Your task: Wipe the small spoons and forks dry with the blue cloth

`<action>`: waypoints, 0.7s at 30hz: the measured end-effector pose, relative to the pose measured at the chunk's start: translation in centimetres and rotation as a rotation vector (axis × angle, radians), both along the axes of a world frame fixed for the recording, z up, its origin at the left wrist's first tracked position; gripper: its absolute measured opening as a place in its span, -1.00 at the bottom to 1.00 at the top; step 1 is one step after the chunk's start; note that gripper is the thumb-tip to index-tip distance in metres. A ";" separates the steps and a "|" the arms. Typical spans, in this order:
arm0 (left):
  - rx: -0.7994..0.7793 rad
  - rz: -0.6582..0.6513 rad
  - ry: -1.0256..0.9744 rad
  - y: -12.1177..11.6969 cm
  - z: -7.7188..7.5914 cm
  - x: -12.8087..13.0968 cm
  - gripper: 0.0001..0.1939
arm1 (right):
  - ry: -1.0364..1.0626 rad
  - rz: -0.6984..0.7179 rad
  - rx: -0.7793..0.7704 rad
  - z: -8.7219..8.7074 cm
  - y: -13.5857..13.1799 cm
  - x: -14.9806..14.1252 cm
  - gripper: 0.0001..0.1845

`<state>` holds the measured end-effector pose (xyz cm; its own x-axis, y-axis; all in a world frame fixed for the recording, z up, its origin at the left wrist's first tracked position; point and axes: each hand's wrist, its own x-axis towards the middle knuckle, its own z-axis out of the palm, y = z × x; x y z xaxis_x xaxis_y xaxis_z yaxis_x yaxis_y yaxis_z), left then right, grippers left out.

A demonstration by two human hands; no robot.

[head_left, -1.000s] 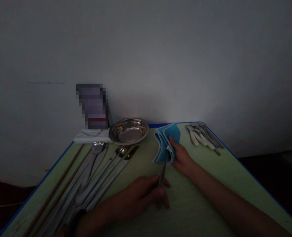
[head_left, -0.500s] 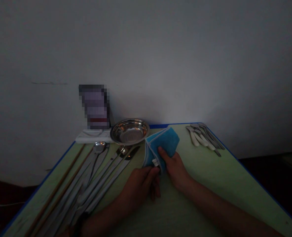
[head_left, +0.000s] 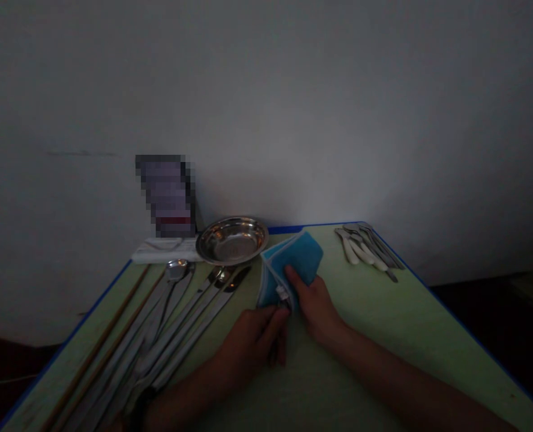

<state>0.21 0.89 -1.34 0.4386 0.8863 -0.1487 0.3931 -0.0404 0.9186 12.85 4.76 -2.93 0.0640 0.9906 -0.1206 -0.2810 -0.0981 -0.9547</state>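
We find the folded blue cloth [head_left: 295,258] above the desk [head_left: 383,324], gripped by the right hand [head_left: 316,306], thumb pressed on the upper face, in our judgement to hold the layers together; the left hand [head_left: 257,333] pinches, at the cloth's lower edge beside a white label [head_left: 283,293], what we take to be a slim metal utensil [head_left: 285,305], mostly hidden. To the left we record knives [head_left: 237,280], a spoon [head_left: 177,270] and wooden chopsticks [head_left: 99,344] lying lengthwise, a steel bowl [head_left: 234,245] beyond them, and at far right white-handled cutlery [head_left: 350,252], apparently grouped to separate the two lots.
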 end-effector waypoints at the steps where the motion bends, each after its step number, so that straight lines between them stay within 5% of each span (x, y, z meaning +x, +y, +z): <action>1: 0.026 -0.030 0.018 -0.1 0.1 0.0 -0.58 | 0.099 -0.019 -0.032 0.0 0.3 0.1 -0.69; 5: 0.120 -0.125 0.112 -0.4 0.1 -0.1 -0.55 | 0.321 -0.042 -0.100 -0.1 1.2 0.4 -0.68; 21: 0.074 -0.242 0.197 -0.7 0.6 -0.8 -0.60 | 0.511 0.001 -0.196 -0.2 3.4 2.5 -0.85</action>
